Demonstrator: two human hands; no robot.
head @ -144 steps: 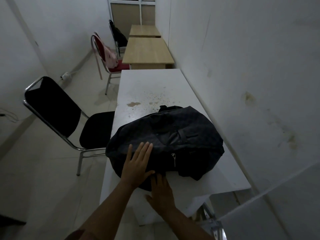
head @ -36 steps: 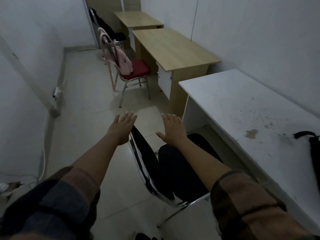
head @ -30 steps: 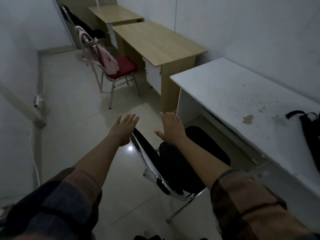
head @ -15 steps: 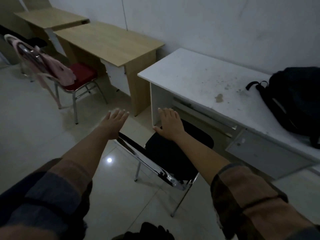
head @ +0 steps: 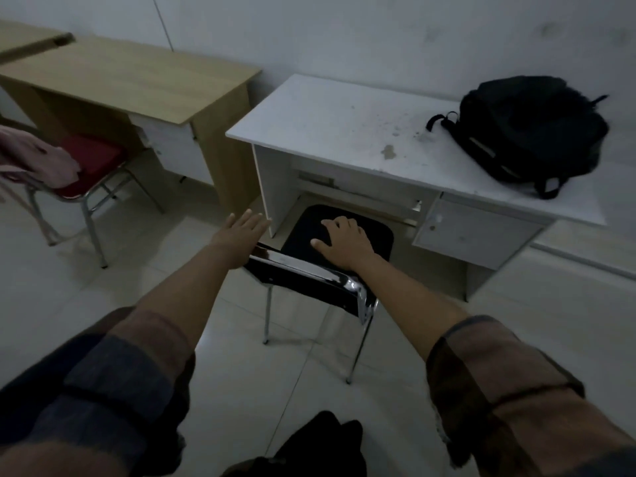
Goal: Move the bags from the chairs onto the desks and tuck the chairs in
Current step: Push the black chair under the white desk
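**Now at the black chair**

Nearest, the left hand (head: 241,232) hovers flat and empty beside the black chair (head: 320,263); the right hand (head: 344,241) rests spread on its seat, facing the white desk (head: 344,132), where the black backpack (head: 526,129) lies.

Open kneehole (head: 344,197) beneath white desk (head: 330,132)

Pink bag (head: 41,160) on red-seated metal chair (head: 86,166), cut off at left frame edge. Far light-wood tabletop (head: 20,43) cropped upper left. Black padded chair's (head: 320,266) front legs hidden.
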